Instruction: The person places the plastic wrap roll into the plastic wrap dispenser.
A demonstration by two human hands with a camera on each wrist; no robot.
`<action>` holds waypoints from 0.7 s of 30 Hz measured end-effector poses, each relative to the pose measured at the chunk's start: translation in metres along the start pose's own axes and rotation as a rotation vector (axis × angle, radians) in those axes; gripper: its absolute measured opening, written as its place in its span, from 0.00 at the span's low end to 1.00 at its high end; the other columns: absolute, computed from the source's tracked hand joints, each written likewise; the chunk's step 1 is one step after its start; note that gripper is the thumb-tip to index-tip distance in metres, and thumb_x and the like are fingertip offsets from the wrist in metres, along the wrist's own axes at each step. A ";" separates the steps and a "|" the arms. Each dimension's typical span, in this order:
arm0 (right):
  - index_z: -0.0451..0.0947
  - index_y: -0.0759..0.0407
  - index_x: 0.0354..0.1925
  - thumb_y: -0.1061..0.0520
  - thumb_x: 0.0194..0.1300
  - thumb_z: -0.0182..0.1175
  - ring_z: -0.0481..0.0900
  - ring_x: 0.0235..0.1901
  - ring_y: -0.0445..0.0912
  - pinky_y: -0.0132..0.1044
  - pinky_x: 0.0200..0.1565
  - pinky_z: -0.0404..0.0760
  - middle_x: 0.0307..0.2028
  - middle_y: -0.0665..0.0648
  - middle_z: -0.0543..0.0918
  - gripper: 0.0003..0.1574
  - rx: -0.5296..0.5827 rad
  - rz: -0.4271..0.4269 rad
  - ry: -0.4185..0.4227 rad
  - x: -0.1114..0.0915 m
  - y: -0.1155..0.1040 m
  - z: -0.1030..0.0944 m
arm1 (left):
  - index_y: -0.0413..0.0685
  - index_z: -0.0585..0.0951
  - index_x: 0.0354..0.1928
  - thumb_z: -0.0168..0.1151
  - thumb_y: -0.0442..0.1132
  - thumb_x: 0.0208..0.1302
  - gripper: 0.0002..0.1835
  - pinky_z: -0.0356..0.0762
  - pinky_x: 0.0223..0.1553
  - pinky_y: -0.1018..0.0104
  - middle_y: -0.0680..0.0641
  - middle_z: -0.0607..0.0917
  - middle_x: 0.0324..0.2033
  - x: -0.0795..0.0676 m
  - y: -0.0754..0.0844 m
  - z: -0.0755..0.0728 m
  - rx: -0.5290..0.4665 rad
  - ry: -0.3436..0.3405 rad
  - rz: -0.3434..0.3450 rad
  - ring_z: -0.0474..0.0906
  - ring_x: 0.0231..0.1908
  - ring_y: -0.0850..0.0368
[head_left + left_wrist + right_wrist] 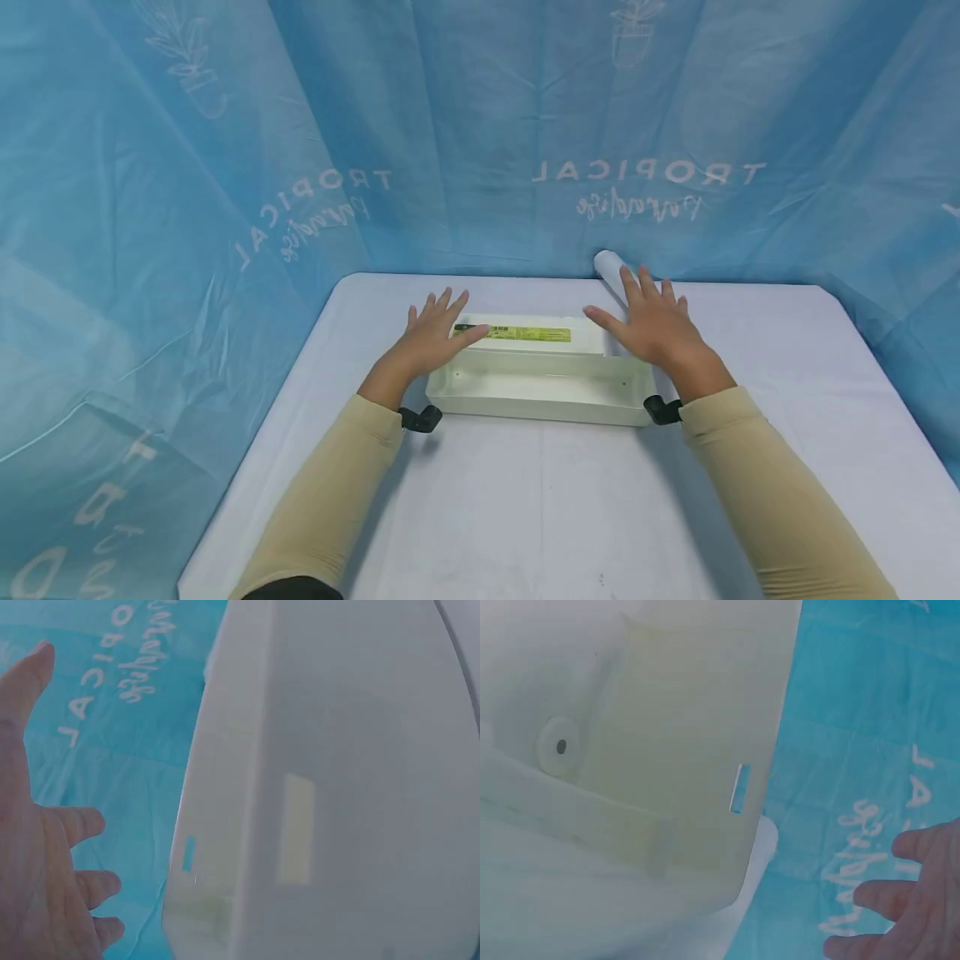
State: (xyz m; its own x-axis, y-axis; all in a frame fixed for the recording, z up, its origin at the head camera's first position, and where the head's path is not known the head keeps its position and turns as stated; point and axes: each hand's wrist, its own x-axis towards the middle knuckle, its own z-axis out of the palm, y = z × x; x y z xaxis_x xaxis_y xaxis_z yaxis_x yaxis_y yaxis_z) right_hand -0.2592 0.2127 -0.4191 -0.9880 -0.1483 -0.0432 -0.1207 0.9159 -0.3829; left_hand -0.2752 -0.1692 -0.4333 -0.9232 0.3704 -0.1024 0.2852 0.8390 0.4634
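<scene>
A long, shallow cream-white tray (540, 410) lies crosswise on the table. Along its back side is a flat white piece (588, 343) with a yellow printed label (540, 334). My left hand (429, 340) is spread over the tray's left end, its thumb overlapping the label's left end in the head view. Over the right end, my right hand (654, 332) spreads its fingers too, and neither holds anything. A pale surface fills much of the left wrist view beside the left hand (37, 847). In the right wrist view, the tray's wall (682, 742) with a small slot stands beside the right hand (922, 907).
A white rolled tube (609, 267) lies at the table's back edge, partly hidden by the right hand. White cloth covers the table (510, 508). Blue printed curtains (480, 167) hang close behind and at both sides. Each wrist carries a black camera mount (422, 418).
</scene>
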 end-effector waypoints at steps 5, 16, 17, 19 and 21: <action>0.29 0.54 0.85 0.11 0.66 0.36 0.32 0.76 0.79 0.79 0.68 0.36 0.82 0.71 0.34 0.72 0.075 0.020 -0.002 -0.004 0.012 -0.003 | 0.57 0.47 0.86 0.38 0.81 0.70 0.54 0.18 0.73 0.36 0.44 0.40 0.83 -0.010 -0.005 0.005 -0.092 0.045 0.010 0.27 0.80 0.41; 0.23 0.56 0.84 0.17 0.74 0.35 0.29 0.76 0.76 0.81 0.66 0.42 0.82 0.71 0.31 0.66 0.212 0.085 -0.009 -0.027 0.049 -0.005 | 0.52 0.55 0.85 0.46 0.68 0.79 0.43 0.28 0.76 0.41 0.44 0.48 0.83 -0.029 -0.021 0.029 -0.311 0.249 0.055 0.36 0.81 0.47; 0.23 0.56 0.84 0.18 0.74 0.35 0.29 0.76 0.76 0.82 0.65 0.42 0.81 0.71 0.30 0.65 0.219 0.093 -0.014 -0.030 0.052 -0.005 | 0.52 0.56 0.85 0.46 0.67 0.79 0.43 0.30 0.76 0.40 0.44 0.48 0.83 -0.031 -0.022 0.031 -0.323 0.262 0.056 0.37 0.81 0.46; 0.22 0.56 0.84 0.18 0.74 0.34 0.30 0.76 0.76 0.81 0.65 0.42 0.81 0.71 0.30 0.65 0.236 0.109 -0.020 -0.034 0.058 -0.005 | 0.50 0.57 0.84 0.45 0.67 0.79 0.43 0.33 0.76 0.38 0.43 0.50 0.83 -0.032 -0.025 0.036 -0.343 0.281 0.064 0.39 0.81 0.44; 0.23 0.58 0.83 0.19 0.75 0.34 0.31 0.77 0.75 0.80 0.67 0.42 0.81 0.72 0.30 0.65 0.255 0.122 -0.012 -0.037 0.064 -0.004 | 0.51 0.57 0.84 0.44 0.69 0.78 0.44 0.34 0.76 0.37 0.43 0.51 0.83 -0.033 -0.027 0.040 -0.354 0.286 0.064 0.40 0.81 0.41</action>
State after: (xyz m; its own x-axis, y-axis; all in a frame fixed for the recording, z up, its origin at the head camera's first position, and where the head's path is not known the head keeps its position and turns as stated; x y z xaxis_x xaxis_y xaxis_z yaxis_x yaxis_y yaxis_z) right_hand -0.2305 0.2785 -0.4381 -0.9924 -0.0485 -0.1131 0.0284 0.8042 -0.5936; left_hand -0.2422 -0.1881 -0.4779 -0.9549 0.2500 0.1603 0.2841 0.6116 0.7384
